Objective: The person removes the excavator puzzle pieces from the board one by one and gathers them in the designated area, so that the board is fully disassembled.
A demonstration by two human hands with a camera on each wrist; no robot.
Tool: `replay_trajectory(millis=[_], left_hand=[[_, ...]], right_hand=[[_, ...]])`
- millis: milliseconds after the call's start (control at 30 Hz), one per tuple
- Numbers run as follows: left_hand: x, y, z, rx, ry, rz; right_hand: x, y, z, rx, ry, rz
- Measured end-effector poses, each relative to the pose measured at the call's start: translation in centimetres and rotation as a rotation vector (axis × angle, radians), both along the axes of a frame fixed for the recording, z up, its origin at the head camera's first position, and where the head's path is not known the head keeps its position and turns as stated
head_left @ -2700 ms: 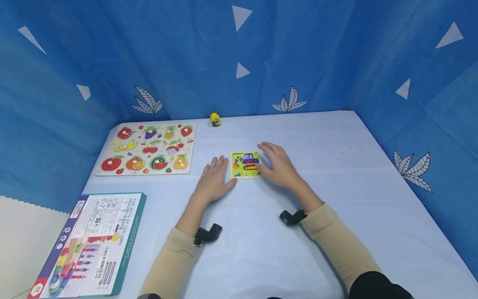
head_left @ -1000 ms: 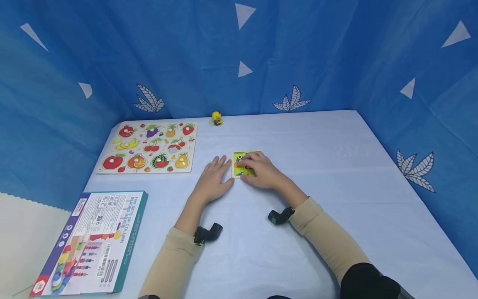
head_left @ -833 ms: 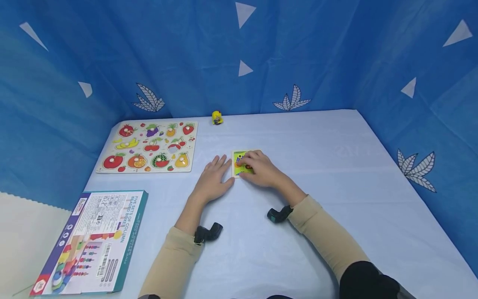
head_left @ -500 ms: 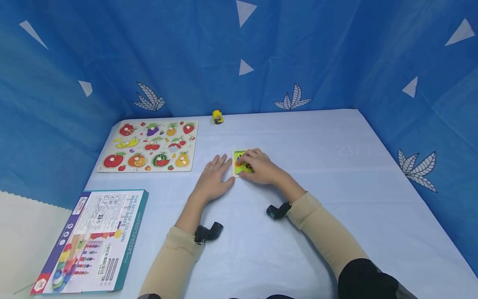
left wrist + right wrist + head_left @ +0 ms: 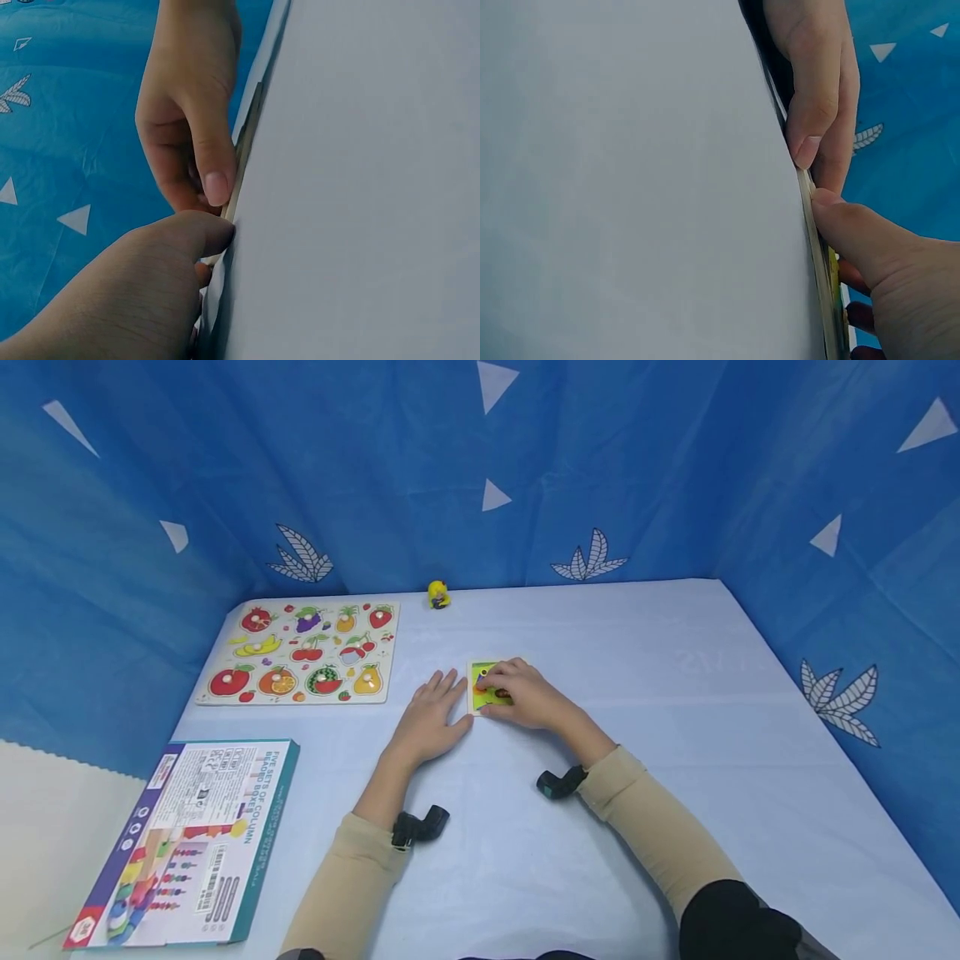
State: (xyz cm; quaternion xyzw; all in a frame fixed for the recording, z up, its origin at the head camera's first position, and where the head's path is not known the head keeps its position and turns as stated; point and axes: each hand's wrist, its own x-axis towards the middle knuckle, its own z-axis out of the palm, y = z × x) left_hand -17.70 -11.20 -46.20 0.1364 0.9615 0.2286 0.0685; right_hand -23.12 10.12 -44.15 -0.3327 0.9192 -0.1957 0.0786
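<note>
Yellow-green puzzle board (image 5: pixel 480 697) was recorded in the head view lying flat on the white table (image 5: pixel 495 860), between the hands; its near edge was aligned left-right, its right part covered, long axis undetermined. Left hand (image 5: pixel 427 722): fingers extended, loose, thumb at near-left corner. Right hand (image 5: pixel 528 697): fingers bent over the face; whether a piece was pinched could not be told. Left wrist view: board seen edge-on, slanting steeply. Right wrist view: near edge touched by right thumb.

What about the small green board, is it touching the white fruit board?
No, pale tabletop shows between the green board and fruit board.
</note>
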Motion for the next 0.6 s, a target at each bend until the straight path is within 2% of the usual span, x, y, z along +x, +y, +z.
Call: replay_trajectory(millis=[233,600], left_hand=[[-0.04,0.03,-0.12,0.000,0.009,0.004],[0.03,0.04,-0.03,0.005,0.005,0.000]], right_hand=[[-0.11,0.09,0.41,0.000,0.035,0.028],[0.06,0.01,0.65,0.051,0.145,0.105]])
